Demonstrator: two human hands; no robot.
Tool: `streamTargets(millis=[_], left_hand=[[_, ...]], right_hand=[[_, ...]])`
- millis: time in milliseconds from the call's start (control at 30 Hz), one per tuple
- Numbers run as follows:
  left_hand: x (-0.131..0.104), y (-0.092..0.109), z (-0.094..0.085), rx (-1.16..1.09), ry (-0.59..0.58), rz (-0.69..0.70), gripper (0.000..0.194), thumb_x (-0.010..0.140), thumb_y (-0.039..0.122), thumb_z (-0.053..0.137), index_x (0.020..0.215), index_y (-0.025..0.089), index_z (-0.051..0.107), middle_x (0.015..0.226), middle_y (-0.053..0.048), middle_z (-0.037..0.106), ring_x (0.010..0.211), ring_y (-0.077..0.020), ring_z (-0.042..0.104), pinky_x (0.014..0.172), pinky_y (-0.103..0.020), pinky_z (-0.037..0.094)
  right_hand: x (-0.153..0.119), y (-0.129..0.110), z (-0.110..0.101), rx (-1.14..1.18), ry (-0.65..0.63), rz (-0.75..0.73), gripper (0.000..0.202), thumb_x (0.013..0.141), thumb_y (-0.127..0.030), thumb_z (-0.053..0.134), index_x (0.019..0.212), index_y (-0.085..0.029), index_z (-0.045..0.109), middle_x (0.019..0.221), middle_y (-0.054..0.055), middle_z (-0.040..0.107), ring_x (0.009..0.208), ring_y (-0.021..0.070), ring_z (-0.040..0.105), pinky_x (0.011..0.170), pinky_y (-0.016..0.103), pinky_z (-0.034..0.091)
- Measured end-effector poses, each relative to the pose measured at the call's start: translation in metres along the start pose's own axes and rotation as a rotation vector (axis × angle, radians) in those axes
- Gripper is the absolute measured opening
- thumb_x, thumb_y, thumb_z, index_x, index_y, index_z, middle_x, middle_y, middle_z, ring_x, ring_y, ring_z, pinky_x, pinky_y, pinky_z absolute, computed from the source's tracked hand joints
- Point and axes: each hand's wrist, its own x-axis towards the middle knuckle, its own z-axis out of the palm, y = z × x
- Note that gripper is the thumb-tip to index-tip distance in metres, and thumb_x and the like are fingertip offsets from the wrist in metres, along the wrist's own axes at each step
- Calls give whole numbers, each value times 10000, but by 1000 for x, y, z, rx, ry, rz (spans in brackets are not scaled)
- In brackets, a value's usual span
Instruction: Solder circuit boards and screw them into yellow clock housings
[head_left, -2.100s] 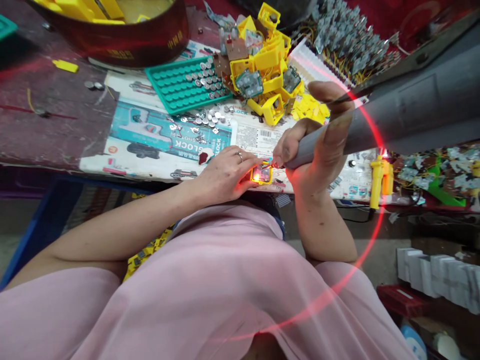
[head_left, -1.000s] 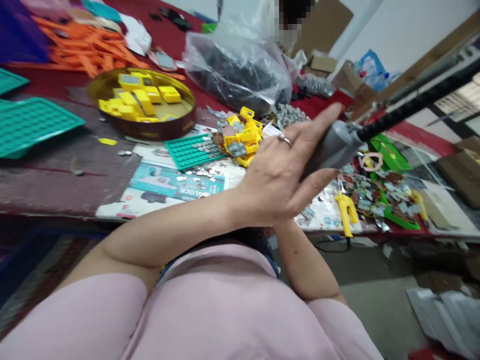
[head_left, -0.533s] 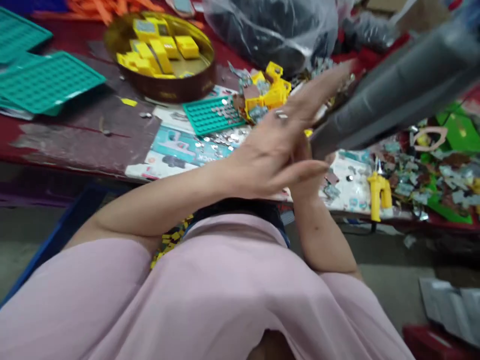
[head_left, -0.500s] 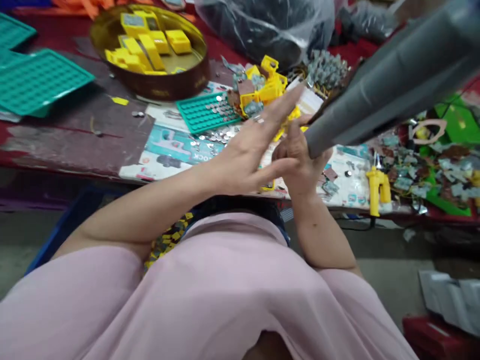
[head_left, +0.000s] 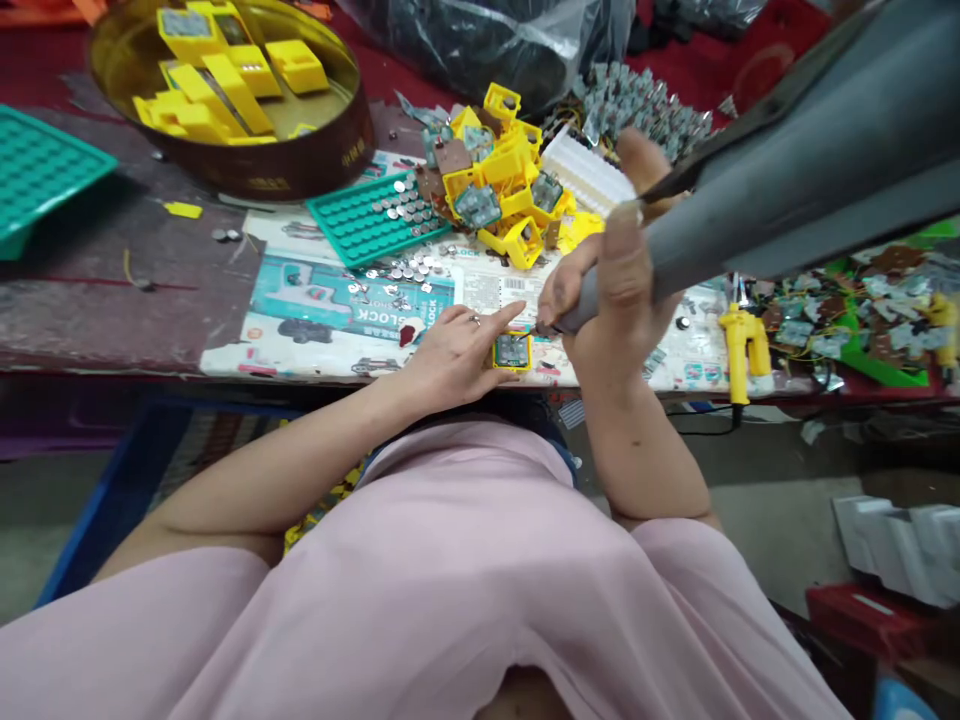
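My left hand (head_left: 461, 355), with a ring on one finger, holds a small yellow plastic case (head_left: 513, 351) between thumb and forefinger on the printed cardboard. Grey parts show inside the case, which faces up. My right hand (head_left: 619, 290) is wrapped around a thick grey electric screwdriver (head_left: 757, 190) that slants down from the upper right. Its thin tip is at the case's upper right edge; whether it touches a screw cannot be made out. Just beyond my hands lies a pile of yellow cases and grey parts (head_left: 510, 165).
A round tin (head_left: 300, 165) of yellow cases stands back left. A teal ridged tray (head_left: 337, 225) holds silver discs, with more discs (head_left: 412, 268) in front. A yellow-handled soldering iron (head_left: 739, 350) lies at right near wired parts (head_left: 817, 330). A plastic bag (head_left: 495, 40) sits behind.
My hands have moved apart. The left came down and back onto the yellow case. The screwdriver's tip has swung left and down to that case, and the view has shifted right.
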Motion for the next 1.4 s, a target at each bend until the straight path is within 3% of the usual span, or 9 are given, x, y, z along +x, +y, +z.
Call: streamTargets(millis=[167, 267, 500, 733, 867, 1000, 1200, 1267, 1400], left_hand=[[3, -5, -4, -64, 122, 84, 528, 924, 491, 570, 1331, 155, 588, 1333, -162, 630, 1262, -302, 568, 1056, -460, 426], [16, -1, -9, -59, 190, 71, 350, 975, 429, 482, 1112, 194, 702, 1201, -109, 700, 1129, -256, 634, 989, -434, 450], [61, 2, -19, 171, 42, 135, 312, 957, 309, 480, 857, 172, 742, 933, -102, 752, 929, -263, 678, 852, -423, 490], [78, -32, -24, 192, -3, 109, 406, 902, 181, 412, 1154, 214, 728, 1169, -102, 726, 955, -237, 675, 819, -389, 526], [63, -28, -43, 12, -261, 270, 391, 905, 176, 448, 1148, 278, 737, 1192, -50, 714, 1014, -207, 666, 894, -340, 520], [53, -15, -54, 110, -427, 398, 348, 863, 192, 604, 1179, 295, 706, 1199, -59, 705, 1052, -235, 649, 901, -341, 508], [55, -1, -59, 299, -395, 438, 193, 838, 217, 675, 1027, 179, 674, 1202, -124, 685, 1045, -252, 643, 862, -338, 513], [56, 0, -64, 258, -401, 379, 85, 839, 227, 652, 913, 187, 662, 1063, -96, 716, 934, -231, 662, 780, -318, 514], [56, -5, -70, 32, -445, 125, 128, 842, 337, 600, 769, 232, 593, 669, 26, 655, 590, -160, 591, 532, -270, 430]], right_hand=[[6, -5, -12, 135, 103, -71, 543, 948, -702, 351, 1355, -401, 548, 584, -42, 437, 481, 126, 502, 535, 287, 497], [11, -15, -11, 127, 178, -61, 605, 955, -716, 283, 1451, -394, 412, 556, -57, 401, 444, 130, 478, 507, 292, 476], [29, -35, -44, 408, 390, -114, 365, 873, -486, 531, 1166, -272, 499, 474, -110, 357, 365, 134, 364, 379, 304, 356], [39, 32, -131, 108, 618, -48, 535, 724, -640, 715, 1052, -239, 580, 479, -106, 454, 372, 115, 433, 402, 285, 354], [27, 66, -167, -5, 613, -20, 504, 784, -586, 689, 1139, -240, 598, 597, -56, 575, 517, 150, 586, 575, 308, 480], [7, 77, -183, -80, 593, -34, 462, 810, -566, 680, 1162, -272, 627, 1086, 52, 694, 914, 182, 696, 866, 356, 525], [-39, 80, -192, -304, 530, -156, 585, 874, -557, 614, 1421, -424, 455, 1413, 14, 537, 1342, 287, 528, 1094, 485, 410], [-58, 85, -202, -446, 621, -98, 525, 926, -535, 522, 1436, -448, 434, 1411, 6, 538, 1346, 284, 520, 1061, 484, 427], [-86, 99, -224, -937, 669, 257, 394, 894, -507, 528, 1126, -229, 681, 1093, 128, 687, 1081, 318, 621, 982, 532, 455]])
